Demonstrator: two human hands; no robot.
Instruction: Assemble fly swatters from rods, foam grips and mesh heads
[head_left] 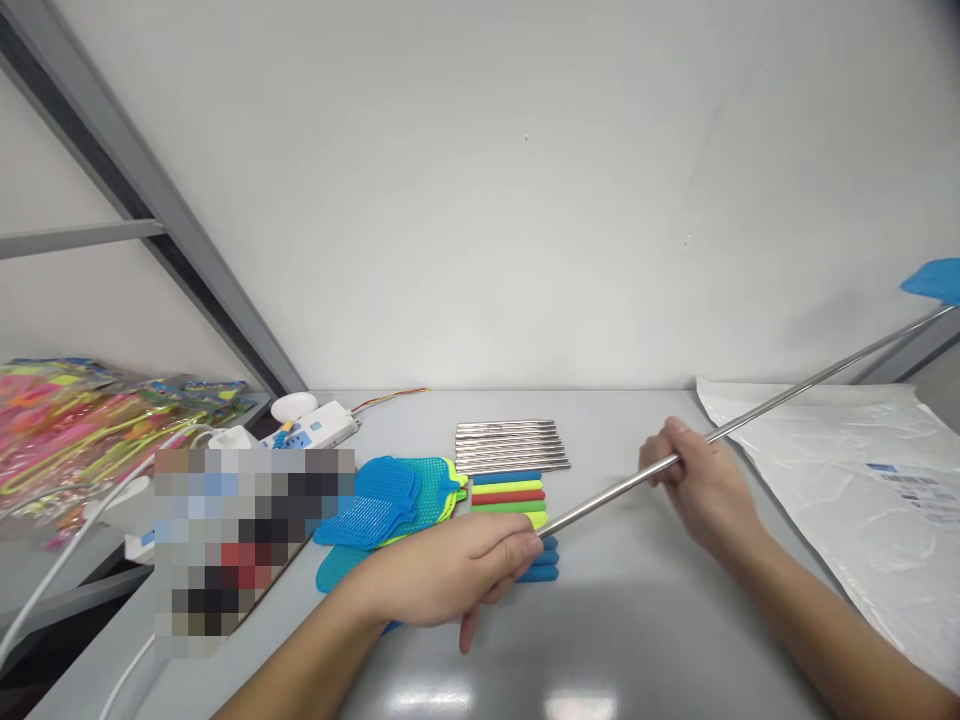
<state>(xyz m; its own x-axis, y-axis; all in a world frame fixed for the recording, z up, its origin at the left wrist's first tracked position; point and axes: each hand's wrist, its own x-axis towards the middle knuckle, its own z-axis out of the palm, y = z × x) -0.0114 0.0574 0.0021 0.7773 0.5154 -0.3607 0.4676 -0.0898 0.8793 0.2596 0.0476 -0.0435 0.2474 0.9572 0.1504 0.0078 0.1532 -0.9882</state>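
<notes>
One broad, pale, plain wall [525, 200] rises behind a smooth grey tabletop [645, 630]. Over the table's right side spreads a wrinkled white plastic sheet [817, 450] with a printed label. At far left lie clear plastic bags [97, 430] of pink and yellow items.

A long, slim, silver metal rod [810, 382] slants above the table, its lower end toward the middle and its upper end at the right edge. The left hand [469, 568] is closed round the lower end, one finger pointing down; the right hand [697, 475] grasps the shaft farther up, between thumb and curled fingers.

Beyond the left forearm are overlapping perforated plastic paddles, blue [375, 505] and teal [431, 487]. Beside them lie several shorter silver metal rods [510, 445] in a row, a white power strip [322, 427] farther left, and slim coloured tubes [510, 497], partly hidden by the left hand. Smallest visible is a blue plastic piece [937, 280] at the long rod's upper end, cut off by the right edge.
</notes>
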